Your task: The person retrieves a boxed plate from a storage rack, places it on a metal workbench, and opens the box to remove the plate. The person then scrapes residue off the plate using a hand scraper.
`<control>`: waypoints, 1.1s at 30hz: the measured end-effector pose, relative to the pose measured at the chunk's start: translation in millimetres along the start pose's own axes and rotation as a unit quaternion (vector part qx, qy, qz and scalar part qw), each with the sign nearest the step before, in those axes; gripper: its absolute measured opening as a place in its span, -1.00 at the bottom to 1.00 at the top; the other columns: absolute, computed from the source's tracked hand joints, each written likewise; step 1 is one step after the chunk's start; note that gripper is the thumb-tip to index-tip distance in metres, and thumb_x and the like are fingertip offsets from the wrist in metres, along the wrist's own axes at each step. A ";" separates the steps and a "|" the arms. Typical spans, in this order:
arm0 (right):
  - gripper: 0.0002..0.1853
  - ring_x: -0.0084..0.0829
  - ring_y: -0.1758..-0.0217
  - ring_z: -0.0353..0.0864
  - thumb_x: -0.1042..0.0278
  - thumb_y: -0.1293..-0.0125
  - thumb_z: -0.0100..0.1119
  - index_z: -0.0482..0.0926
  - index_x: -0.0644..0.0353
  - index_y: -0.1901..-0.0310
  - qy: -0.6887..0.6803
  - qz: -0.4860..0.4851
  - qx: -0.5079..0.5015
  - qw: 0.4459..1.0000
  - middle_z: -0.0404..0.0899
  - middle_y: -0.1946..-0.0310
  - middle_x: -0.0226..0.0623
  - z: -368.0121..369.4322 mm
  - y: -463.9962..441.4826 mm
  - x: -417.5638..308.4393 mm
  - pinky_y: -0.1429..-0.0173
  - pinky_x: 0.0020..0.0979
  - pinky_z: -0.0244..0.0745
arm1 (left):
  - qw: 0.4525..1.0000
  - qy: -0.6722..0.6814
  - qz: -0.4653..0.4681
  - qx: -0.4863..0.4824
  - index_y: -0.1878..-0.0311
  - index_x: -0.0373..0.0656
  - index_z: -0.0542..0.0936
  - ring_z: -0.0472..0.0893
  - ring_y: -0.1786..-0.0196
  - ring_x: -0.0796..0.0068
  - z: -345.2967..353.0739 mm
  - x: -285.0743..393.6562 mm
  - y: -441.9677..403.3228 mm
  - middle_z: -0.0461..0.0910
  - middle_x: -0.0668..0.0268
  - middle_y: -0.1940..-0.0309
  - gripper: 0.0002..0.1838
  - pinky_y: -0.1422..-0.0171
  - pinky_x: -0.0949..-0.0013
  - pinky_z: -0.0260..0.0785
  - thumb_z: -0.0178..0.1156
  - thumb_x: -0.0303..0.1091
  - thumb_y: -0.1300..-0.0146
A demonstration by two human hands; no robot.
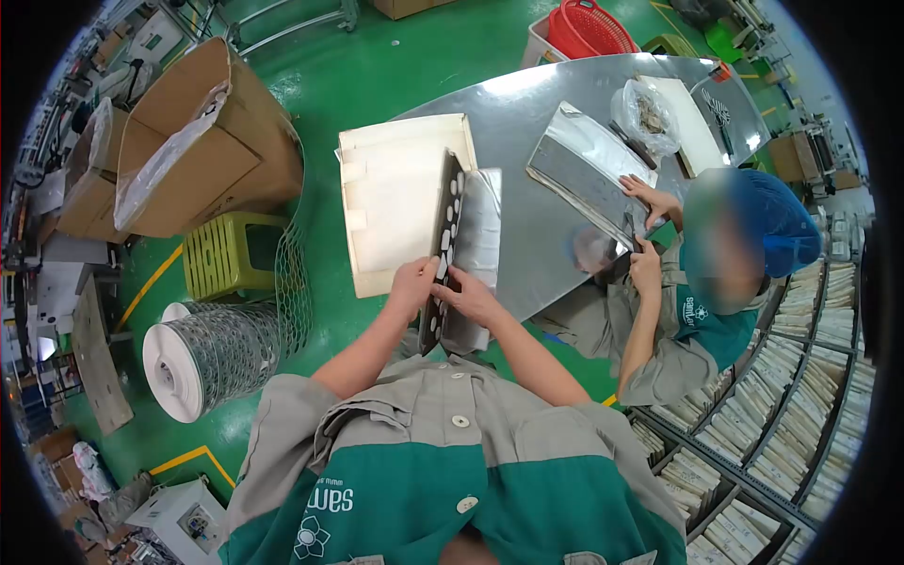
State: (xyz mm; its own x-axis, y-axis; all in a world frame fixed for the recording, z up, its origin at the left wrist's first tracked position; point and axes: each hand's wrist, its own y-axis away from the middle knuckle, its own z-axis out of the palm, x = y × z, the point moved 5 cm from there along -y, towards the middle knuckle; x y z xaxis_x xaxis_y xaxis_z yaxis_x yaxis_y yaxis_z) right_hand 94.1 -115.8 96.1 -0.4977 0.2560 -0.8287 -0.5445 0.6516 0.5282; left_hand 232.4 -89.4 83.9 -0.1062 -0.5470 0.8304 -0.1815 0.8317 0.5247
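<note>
A long black strip with a row of white oval patches or holes (429, 315) stands on edge in front of my body. My left hand (412, 285) is closed on its left side, near the middle. From the other side my right hand (471, 298) grips the same strip, thumb close to my left hand. Just right of it lies a silver foil-covered slab (484, 221) at the table edge; whether my right hand touches it I cannot tell. To the left is a shallow off-white cardboard box (391, 198), partly hidden by the strip.
A co-worker in a blue hair cover (786, 221) handles a foil-covered stack (589, 155) on the metal table (508, 104). Beyond are a plastic bag (646, 118) and red basket (590, 30). Leftward stand a mesh roll (221, 353), green stool (212, 254) and cardboard box (212, 151).
</note>
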 end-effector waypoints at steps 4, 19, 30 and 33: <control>-0.45 -0.49 0.07 0.54 0.07 -0.27 0.23 0.43 0.31 -0.14 -0.168 -0.045 -0.001 0.985 0.59 0.09 -0.28 0.8 16.2 -0.9 -0.05 -0.44 0.43 | 0.984 -0.086 0.159 0.007 0.30 -0.36 0.56 0.43 0.50 0.45 13.9 35.2 20.3 0.52 0.18 0.58 -0.63 0.36 0.29 0.33 0.05 -0.17 -0.36; -0.49 -0.34 -0.24 0.36 0.55 -0.35 -0.19 0.12 0.23 -0.34 -0.313 -0.059 0.173 0.932 0.34 -0.21 -0.20 -21.7 22.9 94.8 -0.34 -0.31 0.23 | 0.974 -0.095 0.183 0.091 0.44 -0.33 0.36 0.23 0.51 0.37 -18.6 3.6 -12.4 0.25 0.07 0.62 -0.60 0.37 0.22 0.20 0.02 -0.17 -0.40; -0.65 -0.42 -0.17 0.41 0.51 -0.45 -0.16 0.27 0.29 -0.24 -0.445 -0.047 0.209 0.869 0.42 -0.13 -0.25 -39.7 15.0 82.1 -0.31 -0.33 0.28 | 0.992 0.047 0.098 0.060 0.37 -0.28 0.48 0.20 0.41 0.64 -25.5 18.0 -25.9 0.27 0.49 0.55 -0.67 0.33 0.44 0.14 0.06 -0.19 -0.40; -0.65 -0.43 -0.15 0.42 0.51 -0.45 -0.16 0.29 0.28 -0.23 -0.462 -0.025 0.209 0.862 0.44 -0.12 -0.27 -47.2 8.2 75.8 -0.29 -0.34 0.31 | 0.994 0.056 0.072 0.061 0.34 -0.30 0.50 0.24 0.37 0.65 -26.7 20.8 -34.2 0.32 0.49 0.52 -0.68 0.28 0.47 0.17 0.06 -0.21 -0.39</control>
State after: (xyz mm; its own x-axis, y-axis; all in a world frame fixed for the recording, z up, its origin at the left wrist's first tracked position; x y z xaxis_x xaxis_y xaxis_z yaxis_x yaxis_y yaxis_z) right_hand 20.0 -124.8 46.3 0.3736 0.5534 -0.7444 -0.1632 0.8292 0.5346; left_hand 262.4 -126.6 88.2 -0.0318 -0.4043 0.9141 -0.2911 0.8786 0.3785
